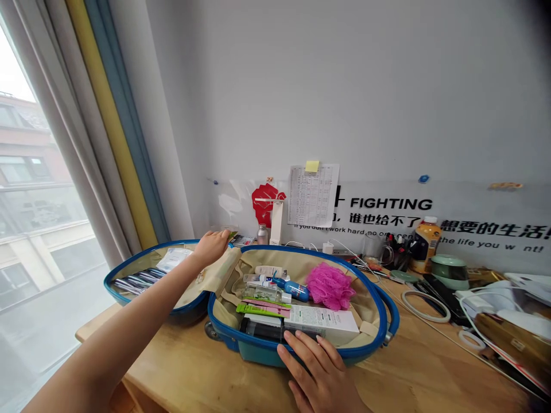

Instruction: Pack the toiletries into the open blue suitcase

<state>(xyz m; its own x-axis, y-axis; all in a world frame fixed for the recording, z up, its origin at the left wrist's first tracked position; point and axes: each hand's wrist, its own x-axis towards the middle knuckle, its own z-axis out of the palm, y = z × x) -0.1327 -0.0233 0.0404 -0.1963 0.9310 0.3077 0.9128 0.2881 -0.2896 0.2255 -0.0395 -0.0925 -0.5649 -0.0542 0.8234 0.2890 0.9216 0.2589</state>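
Observation:
A small blue suitcase (pixel 379 298) lies open on a wooden desk (pixel 430 373). Its right half holds a pink bath pouf (pixel 329 285), a blue bottle (pixel 293 289), a white box (pixel 322 321), a green tube (pixel 262 310) and other toiletries. My right hand (pixel 316 367) rests flat with fingers spread on the suitcase's near rim. My left hand (pixel 210 246) reaches over the lid half (pixel 129 269) to the back of the desk, its fingers closed on a small green and dark item at its tips. The lid half holds pens and a packet.
A window and curtains (pixel 107 126) stand on the left. At the back wall are a small silver bottle (pixel 262 234), a paper list (pixel 312 195) and an orange drink bottle (pixel 426 241). Cables, a green bowl (pixel 450 269) and papers crowd the desk's right side.

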